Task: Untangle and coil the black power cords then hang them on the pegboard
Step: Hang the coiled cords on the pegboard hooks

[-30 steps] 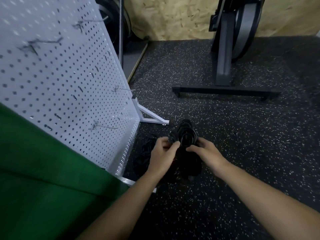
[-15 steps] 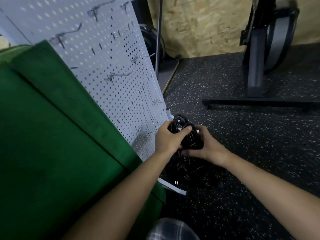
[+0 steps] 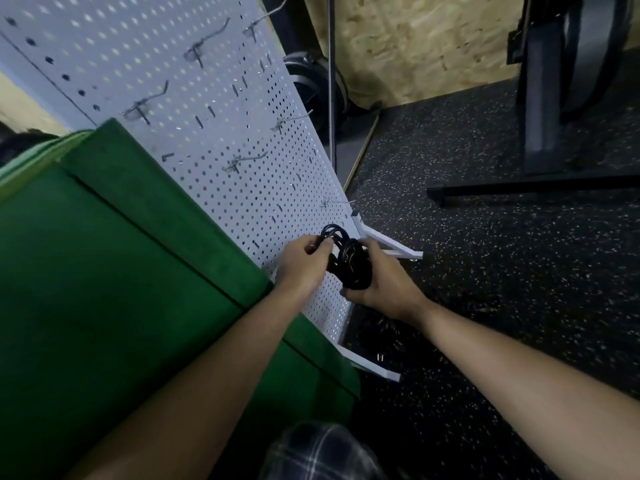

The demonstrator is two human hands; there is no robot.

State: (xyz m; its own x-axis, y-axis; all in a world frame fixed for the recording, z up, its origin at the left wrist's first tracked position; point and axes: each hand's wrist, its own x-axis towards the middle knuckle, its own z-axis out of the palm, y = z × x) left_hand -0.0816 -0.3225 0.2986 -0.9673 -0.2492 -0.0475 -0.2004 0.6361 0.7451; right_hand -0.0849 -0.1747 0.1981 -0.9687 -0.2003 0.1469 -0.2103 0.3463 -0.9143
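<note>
A coiled black power cord [image 3: 349, 263] hangs between my hands, close against the lower right part of the white pegboard [image 3: 221, 140]. My left hand [image 3: 303, 263] pinches the coil's upper loops, which stick up beside the board. My right hand [image 3: 382, 278] grips the coil's lower bulk from the right. Several metal hooks stick out of the board; the nearest hook [image 3: 337, 202] is just above the coil. More black cord [image 3: 384, 336] lies in a dark tangle on the floor by the board's foot.
A green padded block [image 3: 114, 271] leans against the pegboard on the left. The board's white feet [image 3: 391, 242] jut onto the speckled rubber floor [image 3: 519, 271]. A black exercise machine's base [image 3: 533, 185] stands at the back right, with weight plates [image 3: 311, 88] behind the board.
Both hands have lifted the coil off the floor and carried it left, up to the pegboard's lower part. The view has swung left and closer to the board.
</note>
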